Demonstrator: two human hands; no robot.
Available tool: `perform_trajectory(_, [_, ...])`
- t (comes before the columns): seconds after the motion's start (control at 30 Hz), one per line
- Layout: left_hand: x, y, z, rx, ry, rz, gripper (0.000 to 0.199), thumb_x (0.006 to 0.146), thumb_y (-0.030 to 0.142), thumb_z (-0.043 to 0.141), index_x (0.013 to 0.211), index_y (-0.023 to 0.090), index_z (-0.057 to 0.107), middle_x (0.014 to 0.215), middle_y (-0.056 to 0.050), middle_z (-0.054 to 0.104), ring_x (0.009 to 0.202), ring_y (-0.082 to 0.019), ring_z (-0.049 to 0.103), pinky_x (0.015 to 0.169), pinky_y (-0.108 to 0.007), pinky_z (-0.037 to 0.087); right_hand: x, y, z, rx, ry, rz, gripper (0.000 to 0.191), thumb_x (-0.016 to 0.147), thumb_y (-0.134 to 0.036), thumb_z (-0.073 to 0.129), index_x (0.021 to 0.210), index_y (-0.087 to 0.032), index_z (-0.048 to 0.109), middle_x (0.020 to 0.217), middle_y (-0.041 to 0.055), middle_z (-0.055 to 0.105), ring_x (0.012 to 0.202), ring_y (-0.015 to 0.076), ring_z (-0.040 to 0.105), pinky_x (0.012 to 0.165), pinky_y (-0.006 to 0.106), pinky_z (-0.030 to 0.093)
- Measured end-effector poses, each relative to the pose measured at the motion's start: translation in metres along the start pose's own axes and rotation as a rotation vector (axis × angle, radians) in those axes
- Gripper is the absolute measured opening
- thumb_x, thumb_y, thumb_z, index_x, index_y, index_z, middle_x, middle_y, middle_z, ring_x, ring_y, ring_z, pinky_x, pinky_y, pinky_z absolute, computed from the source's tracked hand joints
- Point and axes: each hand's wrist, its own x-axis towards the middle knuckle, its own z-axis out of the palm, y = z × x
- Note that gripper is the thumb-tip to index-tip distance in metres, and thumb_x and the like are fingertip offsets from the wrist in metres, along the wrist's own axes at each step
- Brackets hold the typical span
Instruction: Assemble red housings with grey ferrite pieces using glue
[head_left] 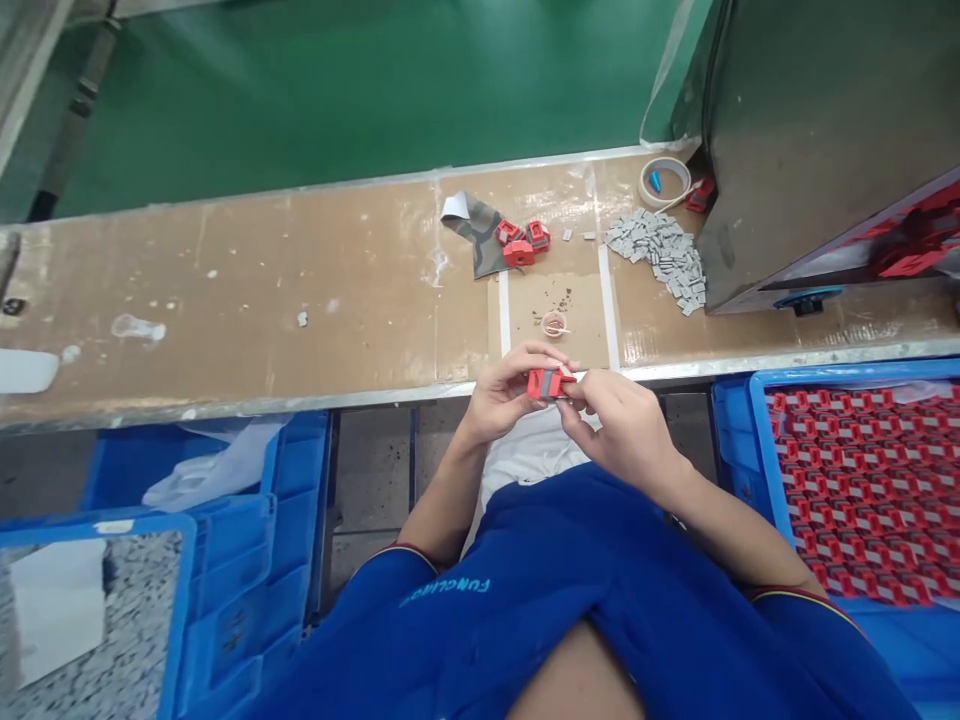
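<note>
A small red plastic part with a grey band [546, 384] is held between my two hands at the front edge of the bench. My left hand [504, 392] grips it from the left, fingers curled over its far side. My right hand [626, 418] is closed at its right end, thumb and fingers pinched there. Whether the right fingers hold a separate small piece is hidden. Just beyond the hands stands a little round cup [554, 325] with reddish contents and a thin white stick. Several similar red parts [523, 245] lie on a camouflage-patterned cloth [487, 240].
Small grey plates [664, 250] form a pile at the right, near a tape roll [664, 182] and a large metal box [825, 130]. A blue crate [757, 430] at right holds rows of red parts; another blue crate [187, 580] at left holds grey pieces. A green surface [375, 100] lies behind.
</note>
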Motion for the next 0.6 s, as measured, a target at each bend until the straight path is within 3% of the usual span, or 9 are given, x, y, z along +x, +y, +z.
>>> perform_trajectory(0.13, [0.003,-0.002,0.003,0.023,0.001,-0.023,0.032,0.092,0.032,0.083,0.124,0.032,0.08,0.121,-0.011,0.078,0.112,-0.025,0.079,0.101,-0.042,0.064,0.0,0.002,-0.005,-0.063,-0.019,-0.01,0.021,0.102,-0.017,0.053,0.082,-0.024,0.054,0.068,-0.001,0.065,0.061,0.0151,0.058,0.058,0.028,0.042])
perform_trajectory(0.27, [0.001,0.006,0.003,0.07,-0.041,-0.014,0.033,0.092,0.033,0.083,0.124,0.029,0.081,0.118,-0.012,0.079,0.112,-0.024,0.078,0.098,-0.038,0.064,-0.004,0.002,-0.004,-0.094,-0.058,-0.017,0.024,0.103,-0.016,0.05,0.08,-0.024,0.053,0.064,-0.0034,0.062,0.055,0.013,0.054,0.054,0.028,0.037])
perform_trajectory(0.37, [0.005,0.013,-0.004,0.151,-0.152,-0.048,0.046,0.09,0.042,0.084,0.133,0.027,0.078,0.118,-0.013,0.08,0.111,-0.024,0.076,0.099,-0.036,0.062,-0.005,0.0,-0.008,-0.073,-0.082,-0.011,0.026,0.105,-0.018,0.05,0.08,-0.024,0.051,0.064,-0.0037,0.061,0.053,0.012,0.051,0.053,0.026,0.036])
perform_trajectory(0.47, [0.028,0.01,-0.029,0.264,-0.228,-0.088,0.061,0.091,0.057,0.078,0.144,0.026,0.07,0.129,-0.014,0.077,0.113,-0.026,0.075,0.1,-0.038,0.061,-0.01,0.003,-0.028,-0.115,-0.095,0.039,0.025,0.105,-0.019,0.051,0.08,-0.024,0.05,0.064,-0.0035,0.061,0.053,0.0122,0.053,0.054,0.026,0.037])
perform_trajectory(0.53, [0.054,0.0,-0.054,0.496,-0.106,-0.084,0.05,0.098,0.052,0.07,0.14,0.025,0.071,0.132,-0.013,0.075,0.116,-0.027,0.073,0.101,-0.04,0.059,-0.019,0.013,-0.05,-0.219,-0.095,0.101,0.025,0.104,-0.021,0.053,0.08,-0.024,0.05,0.063,-0.0031,0.061,0.053,0.0129,0.054,0.054,0.026,0.036])
perform_trajectory(0.6, [0.085,-0.012,-0.074,0.838,0.032,-0.101,0.035,0.096,0.039,0.071,0.127,0.023,0.076,0.131,-0.013,0.072,0.124,-0.031,0.067,0.107,-0.045,0.055,-0.034,0.033,-0.079,-0.354,-0.086,0.195,0.023,0.103,-0.024,0.055,0.079,-0.024,0.053,0.063,-0.0021,0.063,0.053,0.0143,0.055,0.055,0.027,0.035])
